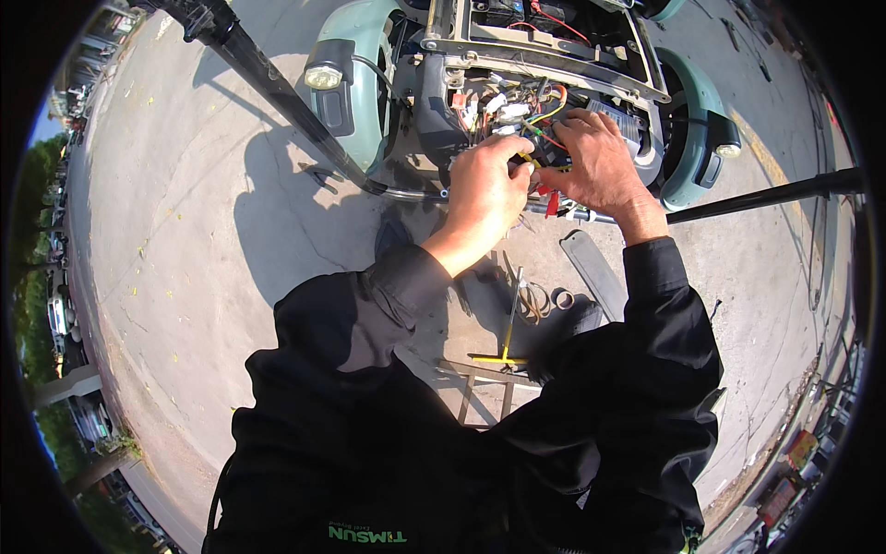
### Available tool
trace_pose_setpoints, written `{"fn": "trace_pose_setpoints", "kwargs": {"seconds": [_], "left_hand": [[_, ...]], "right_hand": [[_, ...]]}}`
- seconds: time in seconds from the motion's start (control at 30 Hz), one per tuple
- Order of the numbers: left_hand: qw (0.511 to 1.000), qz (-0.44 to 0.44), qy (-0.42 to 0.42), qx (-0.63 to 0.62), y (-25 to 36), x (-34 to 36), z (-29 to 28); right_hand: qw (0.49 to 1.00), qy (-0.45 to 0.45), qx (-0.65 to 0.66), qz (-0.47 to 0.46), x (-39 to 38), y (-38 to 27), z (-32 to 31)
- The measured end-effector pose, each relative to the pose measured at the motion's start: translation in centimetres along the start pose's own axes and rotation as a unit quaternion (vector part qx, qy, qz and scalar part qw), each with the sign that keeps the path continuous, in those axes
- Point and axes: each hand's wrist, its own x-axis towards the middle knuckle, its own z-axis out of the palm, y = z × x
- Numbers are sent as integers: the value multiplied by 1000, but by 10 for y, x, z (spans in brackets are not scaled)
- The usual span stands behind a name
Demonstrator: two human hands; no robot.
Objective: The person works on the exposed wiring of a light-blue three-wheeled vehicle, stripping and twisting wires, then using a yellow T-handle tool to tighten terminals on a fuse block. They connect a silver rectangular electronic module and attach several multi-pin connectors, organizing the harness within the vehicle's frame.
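Our left hand (pixel 487 190) and right hand (pixel 602 166) curled at wires (pixel 538 118), grip unclear, black tube (pixel 771 197) crossing beneath, yellow T-handle tool (pixel 506 352) below.

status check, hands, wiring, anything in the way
Left hand and right hand close together at wiring. Wires bunched, white connectors exposed. Hands hide part; no other obstruction seen.

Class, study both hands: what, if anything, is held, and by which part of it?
The left hand and right hand are at the wiring; what they hold, if anything, and where, cannot be told.
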Motion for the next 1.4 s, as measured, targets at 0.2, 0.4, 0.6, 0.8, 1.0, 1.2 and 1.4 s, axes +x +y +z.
{"fn": "trace_pose_setpoints", "kwargs": {"seconds": [0.2, 0.4, 0.6, 0.8, 1.0, 1.2, 1.4], "left_hand": [[990, -108, -62, -62, -3, 8, 1], [942, -209, -50, -258, -3, 0, 0], [975, -142, -77, -151, -7, 1, 4], [991, -116, -72, -9, 6, 11, 0], [984, -54, -130, 113, 4, 23, -8], [990, -94, -105, 5, -5, 17, -11], [979, -141, -99, -110, -5, 12, -7]], "right_hand": [[1000, 2, -23, -9, -5, -4, 3], [1000, 22, -18, 0, -3, -7, 3], [999, 43, -11, -5, -5, -7, 5], [999, -12, -17, 34, -4, -12, 3], [998, 9, -60, 32, -4, -15, 4], [997, 33, -62, 24, -6, -16, 7], [998, -6, -56, 11, -9, -12, 4]]}}
